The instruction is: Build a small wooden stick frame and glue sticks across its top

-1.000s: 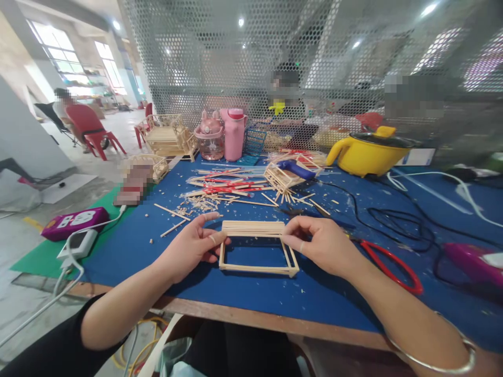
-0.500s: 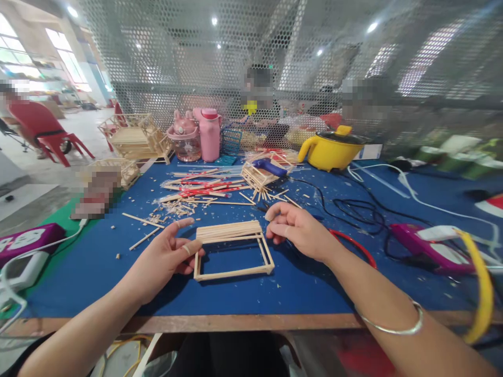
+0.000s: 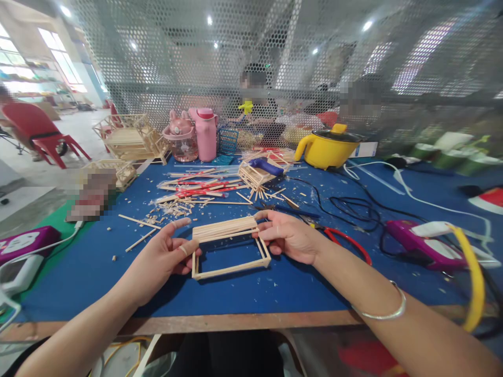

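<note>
A small rectangular frame of pale wooden sticks [image 3: 231, 273] is held just in front of me over the blue table. Several sticks lie side by side across its far part, while the near part is an open rectangle. My left hand [image 3: 175, 248] pinches its left side between thumb and fingers. At the opposite side, my right hand [image 3: 281, 234] grips the far right corner, thumb on the sticks and index finger along the top edge. The fingers underneath are partly hidden by the frame.
Loose sticks in red-and-clear wrappers [image 3: 204, 187] and cut scraps lie behind the frame. A blue glue gun [image 3: 267, 166] rests on another stick model. Red-handled pliers [image 3: 349, 246] and black cables lie right; a yellow pot [image 3: 332, 149] and pink bottle [image 3: 206, 135] stand at the back.
My right hand has moved left and closed onto the frame's right side; before, it hovered just beside it. My left hand keeps its hold. The view has shifted slightly.
</note>
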The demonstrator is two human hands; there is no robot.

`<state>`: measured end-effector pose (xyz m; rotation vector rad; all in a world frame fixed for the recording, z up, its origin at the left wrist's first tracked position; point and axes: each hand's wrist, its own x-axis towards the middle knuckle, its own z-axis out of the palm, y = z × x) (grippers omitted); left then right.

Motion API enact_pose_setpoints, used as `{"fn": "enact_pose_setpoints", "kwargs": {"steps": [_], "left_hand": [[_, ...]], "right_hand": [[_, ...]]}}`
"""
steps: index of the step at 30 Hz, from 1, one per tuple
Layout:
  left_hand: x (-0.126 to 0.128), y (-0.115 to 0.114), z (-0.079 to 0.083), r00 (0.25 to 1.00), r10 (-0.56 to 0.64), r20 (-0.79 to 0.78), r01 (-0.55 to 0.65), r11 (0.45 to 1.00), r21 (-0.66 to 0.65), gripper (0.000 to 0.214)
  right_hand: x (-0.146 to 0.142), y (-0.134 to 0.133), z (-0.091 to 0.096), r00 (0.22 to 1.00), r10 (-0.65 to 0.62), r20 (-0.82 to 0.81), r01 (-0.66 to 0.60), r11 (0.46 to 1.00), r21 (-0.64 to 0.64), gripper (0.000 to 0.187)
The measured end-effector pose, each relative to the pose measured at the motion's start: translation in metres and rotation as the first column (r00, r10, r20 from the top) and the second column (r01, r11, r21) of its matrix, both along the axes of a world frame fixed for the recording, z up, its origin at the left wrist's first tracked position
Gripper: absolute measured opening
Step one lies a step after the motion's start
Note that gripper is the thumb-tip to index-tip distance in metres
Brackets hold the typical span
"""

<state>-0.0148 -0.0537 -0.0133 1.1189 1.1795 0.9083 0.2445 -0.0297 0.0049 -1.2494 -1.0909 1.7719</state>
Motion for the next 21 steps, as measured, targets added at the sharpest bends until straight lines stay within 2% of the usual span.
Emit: {"fn": "enact_pose_setpoints", "kwargs": {"steps": [5,10,15,21], "left_hand": [[-0.003,-0.005,0.002,0.999,0.019,-0.027,-0.02,1.0,-0.022,0.078],[-0.003,-0.014,0.003,0.996,0.065,-0.067,-0.063,0.997,0.034,0.08],[0.002,-0.017,0.005,0.99,0.108,-0.092,-0.104,0.993,0.046,0.085],[0.002,-0.019,0.004,0.982,0.135,-0.132,-0.127,0.99,0.067,0.073]], "right_hand": [[-0.002,-0.006,0.004,0.996,0.054,0.064,-0.053,0.998,-0.019,0.044],[-0.006,-0.01,0.005,0.967,0.118,0.224,-0.145,0.983,0.112,0.039],[-0.004,-0.012,0.002,0.936,0.064,0.347,-0.166,0.948,0.273,0.038],[0.002,-0.01,-0.003,0.908,-0.055,0.414,-0.137,0.897,0.421,0.029]]}}
